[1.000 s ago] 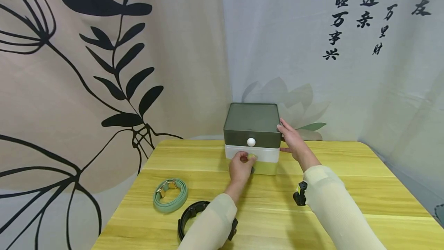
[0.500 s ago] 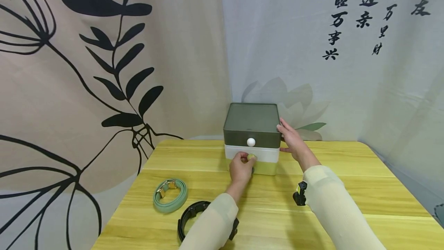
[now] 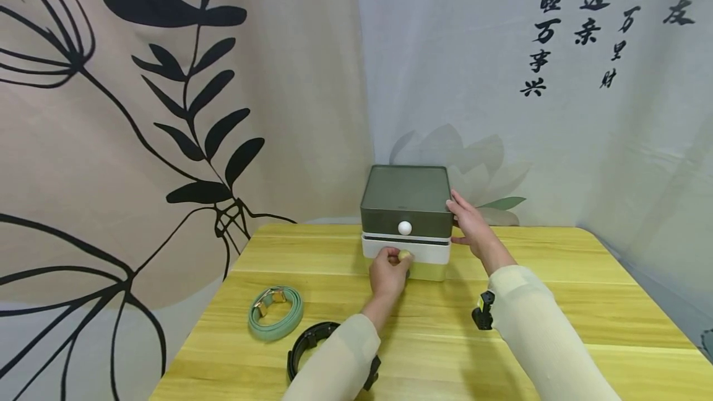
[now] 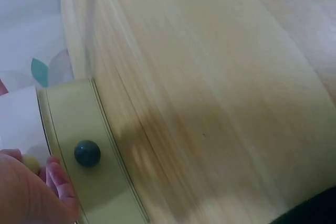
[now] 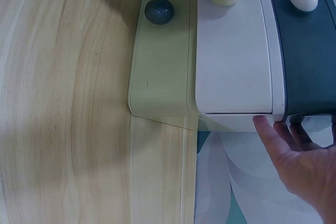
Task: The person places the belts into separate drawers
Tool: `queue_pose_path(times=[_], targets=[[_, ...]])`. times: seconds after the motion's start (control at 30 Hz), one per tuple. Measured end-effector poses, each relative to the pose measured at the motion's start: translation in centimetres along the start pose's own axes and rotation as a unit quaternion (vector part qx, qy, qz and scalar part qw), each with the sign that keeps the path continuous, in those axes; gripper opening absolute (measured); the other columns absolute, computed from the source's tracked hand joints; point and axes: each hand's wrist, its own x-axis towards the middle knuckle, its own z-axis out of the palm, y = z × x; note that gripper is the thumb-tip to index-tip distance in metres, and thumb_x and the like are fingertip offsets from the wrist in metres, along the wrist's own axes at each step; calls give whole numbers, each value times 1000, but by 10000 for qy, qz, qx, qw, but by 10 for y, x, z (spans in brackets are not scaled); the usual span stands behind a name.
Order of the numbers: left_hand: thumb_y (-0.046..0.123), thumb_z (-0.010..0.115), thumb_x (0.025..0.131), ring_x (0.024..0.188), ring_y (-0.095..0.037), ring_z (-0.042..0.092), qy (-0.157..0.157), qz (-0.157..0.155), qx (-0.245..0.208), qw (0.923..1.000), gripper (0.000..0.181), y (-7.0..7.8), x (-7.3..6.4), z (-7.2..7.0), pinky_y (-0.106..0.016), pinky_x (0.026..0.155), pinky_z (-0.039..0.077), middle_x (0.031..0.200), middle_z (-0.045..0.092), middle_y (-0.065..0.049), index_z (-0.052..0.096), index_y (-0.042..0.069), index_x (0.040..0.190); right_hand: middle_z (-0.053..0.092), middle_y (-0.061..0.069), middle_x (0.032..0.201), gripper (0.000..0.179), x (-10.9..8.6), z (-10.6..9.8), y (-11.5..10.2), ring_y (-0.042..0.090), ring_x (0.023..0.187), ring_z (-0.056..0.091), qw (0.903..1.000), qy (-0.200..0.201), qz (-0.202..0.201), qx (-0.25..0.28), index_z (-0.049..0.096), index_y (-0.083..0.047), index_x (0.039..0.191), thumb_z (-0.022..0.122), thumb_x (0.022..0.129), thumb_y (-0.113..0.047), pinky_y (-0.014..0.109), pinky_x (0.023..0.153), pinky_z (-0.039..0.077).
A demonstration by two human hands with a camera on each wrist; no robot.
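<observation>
One left hand, pinch round a yellow knob, six o'clock on the box; right hand, fingers outstretched, at three.

Blocked in front of the stacked drawer box of olive-grey, white and pale yellow-green plain-faced tiers by the left hand pinching the round yellowish knob. Barred along the box's right side by the right hand touching it. Closed off behind by the pale fabric backdrop with dark plant prints. Passable left of the box over the yellow wood-grained table, between the cream left sleeve and cream right sleeve, and right of the latter. Obstructed at near left by the coiled pale-green belt and coiled black belt.
</observation>
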Motion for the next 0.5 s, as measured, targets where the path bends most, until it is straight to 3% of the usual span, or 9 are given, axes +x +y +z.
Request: queue_pose_path(times=[0.5], targets=[[15,83,77,71,-9,56,-17,173,144,9997,20,-2,-13,-8,-29,67,47,74,64,4,67,9,89,-1,16,165,67,-4,0,-2,44,146,15,9999,-64,-119,-59,2,-31,159,38,105,-48,63,105,34]])
